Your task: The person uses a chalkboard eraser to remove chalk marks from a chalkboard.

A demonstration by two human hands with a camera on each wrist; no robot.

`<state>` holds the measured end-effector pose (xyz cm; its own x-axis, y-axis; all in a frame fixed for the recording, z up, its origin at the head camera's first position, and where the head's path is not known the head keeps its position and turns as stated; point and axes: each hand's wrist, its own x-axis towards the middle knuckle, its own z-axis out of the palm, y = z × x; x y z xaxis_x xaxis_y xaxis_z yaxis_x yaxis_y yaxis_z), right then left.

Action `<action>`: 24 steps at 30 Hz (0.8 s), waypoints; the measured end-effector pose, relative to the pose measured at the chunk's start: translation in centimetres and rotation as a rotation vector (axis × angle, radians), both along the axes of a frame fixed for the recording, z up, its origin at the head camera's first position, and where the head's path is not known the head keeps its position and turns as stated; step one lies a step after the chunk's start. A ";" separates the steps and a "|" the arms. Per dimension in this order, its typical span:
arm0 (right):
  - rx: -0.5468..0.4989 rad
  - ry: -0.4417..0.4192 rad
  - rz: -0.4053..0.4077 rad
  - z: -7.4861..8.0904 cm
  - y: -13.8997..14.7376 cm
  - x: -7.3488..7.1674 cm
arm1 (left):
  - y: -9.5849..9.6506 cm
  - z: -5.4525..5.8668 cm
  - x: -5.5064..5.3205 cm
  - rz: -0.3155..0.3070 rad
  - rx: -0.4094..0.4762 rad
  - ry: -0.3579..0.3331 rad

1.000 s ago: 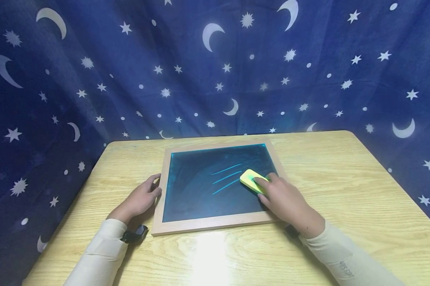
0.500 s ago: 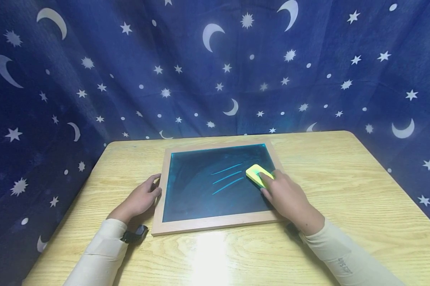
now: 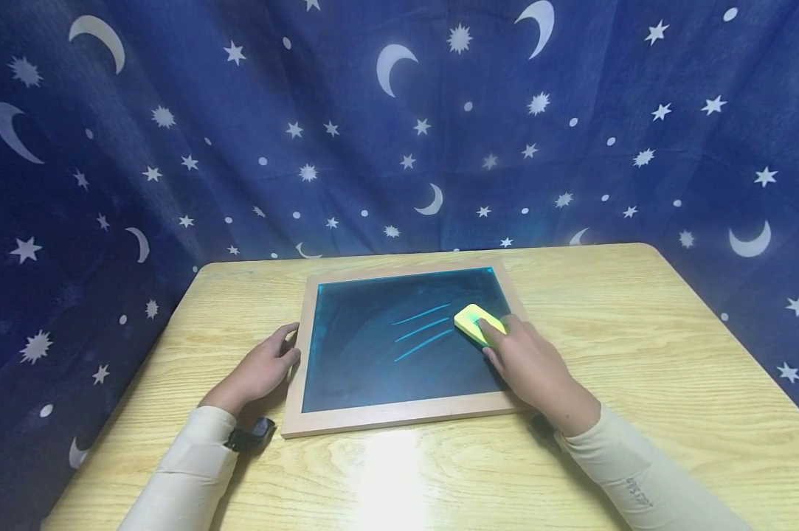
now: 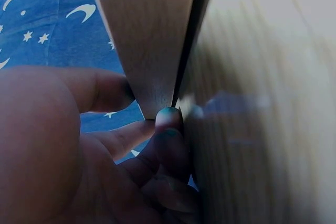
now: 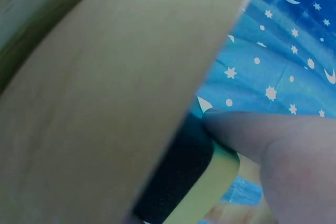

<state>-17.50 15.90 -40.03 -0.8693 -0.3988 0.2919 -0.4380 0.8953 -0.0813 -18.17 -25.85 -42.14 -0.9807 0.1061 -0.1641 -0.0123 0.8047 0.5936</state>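
A small chalkboard point(image 3: 372, 376) in a pale wooden frame lies on the table in the head view. Three blue slanting chalk strokes point(image 3: 423, 330) mark its dark face. My right hand point(image 3: 538, 369) grips a chalkboard eraser point(image 3: 468, 318), yellow on top with a dark felt underside, just right of the strokes. The index finger lies on its top and the thumb along its near side. My left hand point(image 3: 256, 369) holds the left edge of the frame, thumb against the wood point(image 4: 149, 35) and other fingers curled in at its lower side in the left wrist view.
The wooden table point(image 3: 638, 354) reaches around the board on all sides. Behind it and at both sides hangs a blue curtain point(image 3: 346, 96) with moons and stars. A dark wrist device point(image 3: 251, 435) sits under my left sleeve.
The right hand has moved the eraser right and slightly away from me, off the right end of the lowest stroke, then a touch back left. My left hand and the board stay put.
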 end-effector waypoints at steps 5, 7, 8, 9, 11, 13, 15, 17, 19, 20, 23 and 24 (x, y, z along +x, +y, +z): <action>0.000 0.007 0.030 -0.2 -0.2 0.1 | 0.2 0.2 0.2 -0.001 0.006 -0.001; 0.001 0.009 0.042 -0.2 -0.3 0.1 | 0.3 0.3 0.2 -0.002 0.009 0.002; 0.002 0.009 0.048 -0.2 -0.4 0.1 | 0.3 0.3 0.2 -0.002 0.009 0.004; 0.004 0.009 0.052 -0.2 -0.4 0.1 | 0.3 0.3 0.2 0.000 0.009 0.005; 0.011 0.011 0.064 -0.3 -0.5 0.1 | 0.2 0.3 0.2 0.001 0.008 0.006; 0.013 0.014 0.078 -0.4 -0.7 0.1 | 0.2 0.2 0.1 0.001 0.009 0.005; 0.016 0.028 0.097 -0.5 -0.8 0.1 | 0.1 0.2 0.1 -0.001 0.012 0.005; 0.013 0.040 0.120 -0.6 -0.9 0.2 | 0.1 0.1 0.1 -0.002 0.015 0.005; 0.006 0.043 0.141 -0.6 -1.0 0.4 | 0.1 0.1 0.1 -0.002 0.016 0.006; 0.003 0.040 0.153 -0.5 -1.0 0.4 | 0.1 0.1 0.1 -0.001 0.016 0.006; -0.004 0.016 0.174 -0.4 -1.2 0.7 | 0.1 0.1 0.1 0.002 0.017 0.004; -0.004 0.011 0.180 -0.4 -1.3 0.8 | 0.1 0.1 0.1 0.004 0.017 0.004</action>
